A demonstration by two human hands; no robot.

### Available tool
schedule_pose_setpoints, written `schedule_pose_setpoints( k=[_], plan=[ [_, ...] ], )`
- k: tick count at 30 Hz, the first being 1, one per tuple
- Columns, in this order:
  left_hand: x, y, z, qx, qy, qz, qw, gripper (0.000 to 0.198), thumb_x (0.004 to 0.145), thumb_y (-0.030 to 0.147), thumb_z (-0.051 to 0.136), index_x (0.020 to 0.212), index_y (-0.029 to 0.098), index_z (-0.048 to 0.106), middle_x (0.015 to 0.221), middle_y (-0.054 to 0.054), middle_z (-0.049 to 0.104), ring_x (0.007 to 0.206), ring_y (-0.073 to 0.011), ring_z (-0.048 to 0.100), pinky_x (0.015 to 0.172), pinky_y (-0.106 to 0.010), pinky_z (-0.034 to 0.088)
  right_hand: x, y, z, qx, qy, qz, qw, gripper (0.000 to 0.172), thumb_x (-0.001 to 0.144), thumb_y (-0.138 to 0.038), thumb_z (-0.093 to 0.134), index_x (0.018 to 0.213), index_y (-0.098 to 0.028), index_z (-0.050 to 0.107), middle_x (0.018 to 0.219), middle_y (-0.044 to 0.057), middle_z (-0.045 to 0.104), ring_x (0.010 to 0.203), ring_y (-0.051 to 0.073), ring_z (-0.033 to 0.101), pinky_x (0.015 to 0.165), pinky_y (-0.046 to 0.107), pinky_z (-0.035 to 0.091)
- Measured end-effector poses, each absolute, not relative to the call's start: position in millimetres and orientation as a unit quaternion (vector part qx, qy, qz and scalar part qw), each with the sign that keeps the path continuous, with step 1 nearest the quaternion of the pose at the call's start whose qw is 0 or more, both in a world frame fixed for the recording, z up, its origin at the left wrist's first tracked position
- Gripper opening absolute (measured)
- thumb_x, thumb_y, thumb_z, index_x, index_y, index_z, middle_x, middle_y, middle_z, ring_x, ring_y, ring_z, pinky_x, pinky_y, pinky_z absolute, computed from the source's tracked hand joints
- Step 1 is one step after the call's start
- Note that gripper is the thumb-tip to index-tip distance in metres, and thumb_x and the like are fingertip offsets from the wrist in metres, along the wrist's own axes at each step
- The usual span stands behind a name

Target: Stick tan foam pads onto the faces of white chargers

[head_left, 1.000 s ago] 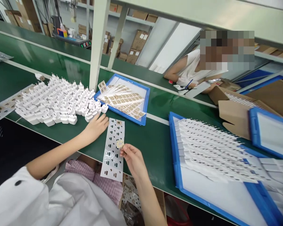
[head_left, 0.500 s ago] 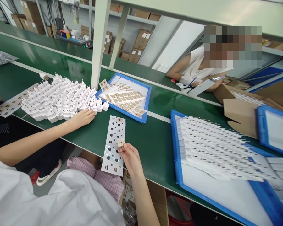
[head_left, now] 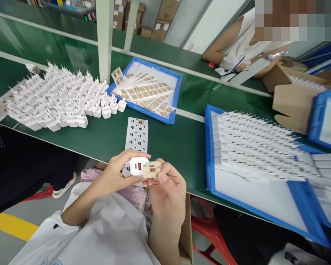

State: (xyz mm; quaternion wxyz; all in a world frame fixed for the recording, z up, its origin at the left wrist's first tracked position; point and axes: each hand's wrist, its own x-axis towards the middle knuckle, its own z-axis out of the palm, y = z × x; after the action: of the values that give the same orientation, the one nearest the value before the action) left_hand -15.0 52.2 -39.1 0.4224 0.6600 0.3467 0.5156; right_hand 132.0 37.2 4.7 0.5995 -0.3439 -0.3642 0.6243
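Note:
My left hand (head_left: 113, 173) grips a white plug charger (head_left: 136, 166) with its ports showing, one of them orange inside. My right hand (head_left: 165, 195) pinches a tan adhesive pad (head_left: 151, 170) with cut-out slots, and the pad lies against the charger's end. Both hands are over the bench's front edge. A peeled backing sheet (head_left: 136, 135) lies on the green bench behind them, its lower part hidden by my hands. A large pile of white chargers (head_left: 57, 99) stands to the left.
A blue tray (head_left: 168, 75) holds sheets of tan pads. A larger blue tray (head_left: 209, 154) holds rows of white pronged pieces. A cardboard box (head_left: 292, 106) stands to the right. A co-worker's arm (head_left: 226, 42) rests across the bench. Red stool legs (head_left: 212, 232) stand below.
My left hand has left the pile and brought a charger to my right hand. The pad now lies against the charger. The view has tilted down.

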Motion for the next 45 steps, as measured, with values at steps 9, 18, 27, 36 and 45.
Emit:
schedule_pose_setpoints(
  k=[9,18,27,36,45],
  plan=[
    [-13,46,-40,0.641,0.284,0.471,0.535,0.045,0.093,0.046,0.066,0.127,0.025,0.046,0.108,-0.005,0.058,0.083,-0.0156,0.06,0.071,-0.028,0.049,122,19,-4,-0.38,-0.337,0.57,0.646,0.036,0.087,-0.039,0.072,0.063,-0.021,0.051,0.062,-0.004,0.042,0.054,0.01,0.041,0.054,0.023,0.039],
    [-8,51,-51,0.619,0.194,0.545,0.531,0.036,0.097,0.042,0.061,0.119,0.029,0.037,0.103,-0.001,0.05,0.083,-0.0138,0.054,0.069,-0.026,0.045,119,18,-7,-0.393,-0.308,0.589,0.636,0.039,0.084,-0.043,0.075,0.064,-0.022,0.049,0.062,-0.005,0.042,0.047,0.007,0.035,0.046,0.022,0.034],
    [-1,51,-55,0.601,0.206,0.562,0.529,0.054,0.082,0.045,0.081,0.11,0.03,0.036,0.106,0.0,0.047,0.092,-0.0144,0.057,0.073,-0.025,0.049,117,14,-4,-0.412,-0.291,0.583,0.637,0.039,0.084,-0.045,0.075,0.066,-0.022,0.047,0.063,-0.006,0.041,0.047,0.007,0.035,0.046,0.021,0.036],
    [-8,48,-54,0.622,0.24,0.533,0.521,0.042,0.099,0.051,0.058,0.136,0.031,0.052,0.129,-0.007,0.063,0.113,-0.0232,0.064,0.095,-0.036,0.051,117,16,-5,-0.401,-0.293,0.576,0.649,0.037,0.087,-0.044,0.071,0.069,-0.023,0.046,0.059,-0.008,0.037,0.043,0.007,0.03,0.041,0.022,0.033],
    [-3,49,-51,0.678,0.203,0.541,0.454,0.044,0.1,0.056,0.047,0.133,0.027,0.045,0.114,-0.008,0.05,0.106,-0.0237,0.055,0.091,-0.042,0.052,112,9,-4,-0.4,-0.377,0.503,0.667,0.029,0.089,-0.035,0.071,0.069,-0.023,0.054,0.06,-0.007,0.041,0.044,0.008,0.036,0.045,0.024,0.03]
  ],
)
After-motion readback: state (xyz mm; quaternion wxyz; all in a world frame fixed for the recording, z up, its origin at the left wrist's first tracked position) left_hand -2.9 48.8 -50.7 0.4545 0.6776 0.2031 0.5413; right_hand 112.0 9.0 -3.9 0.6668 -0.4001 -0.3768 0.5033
